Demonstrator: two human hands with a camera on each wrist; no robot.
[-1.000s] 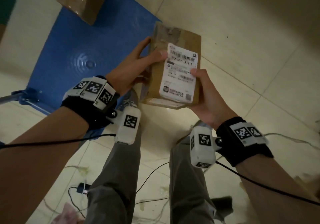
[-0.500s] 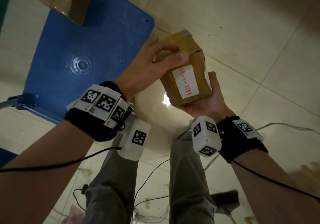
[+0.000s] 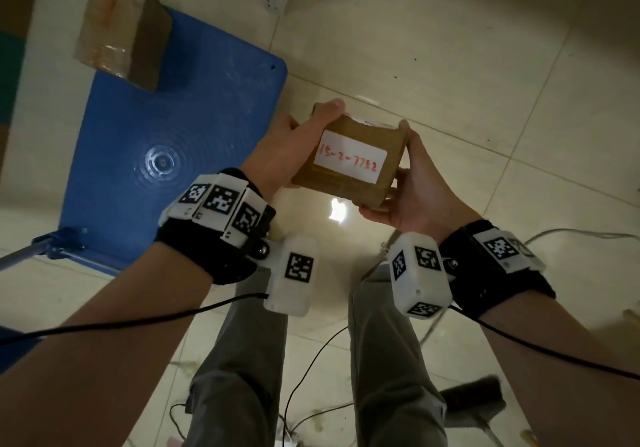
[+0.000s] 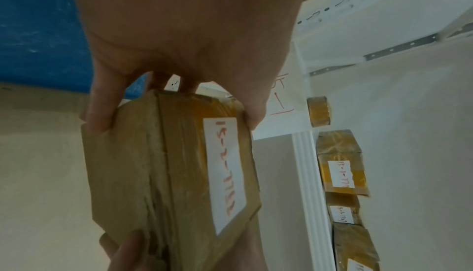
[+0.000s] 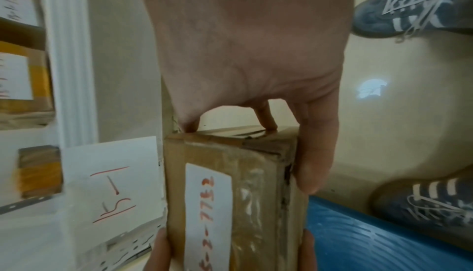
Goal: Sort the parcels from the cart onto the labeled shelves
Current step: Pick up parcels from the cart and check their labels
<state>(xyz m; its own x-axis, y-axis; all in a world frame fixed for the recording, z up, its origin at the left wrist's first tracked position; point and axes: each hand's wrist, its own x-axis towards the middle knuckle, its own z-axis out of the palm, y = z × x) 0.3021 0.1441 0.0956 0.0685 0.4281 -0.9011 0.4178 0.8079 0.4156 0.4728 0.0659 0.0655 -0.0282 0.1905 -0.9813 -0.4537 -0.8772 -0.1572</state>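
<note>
A small brown cardboard parcel (image 3: 349,162) is held above the tiled floor with its white handwritten label facing me. My left hand (image 3: 291,145) grips its left end, thumb on top. My right hand (image 3: 408,183) grips its right end from below and the side. In the left wrist view the parcel (image 4: 169,174) sits between thumb and fingers, label (image 4: 225,174) to the right. The right wrist view shows the parcel (image 5: 230,194) pinched at its near end. A second taped parcel (image 3: 121,48) stands at the far end of the blue cart deck (image 3: 173,128).
White shelving (image 4: 307,174) with several labelled parcels (image 4: 340,164) shows in the left wrist view, and a paper shelf sign (image 5: 112,184) in the right wrist view. Cables (image 3: 311,360) trail over the floor by my legs. The cart handle (image 3: 31,249) is at left.
The parcel has been turned in my hands: the printed shipping label faced me first, now the handwritten label does. My right hand shifted from beneath it to its right end.
</note>
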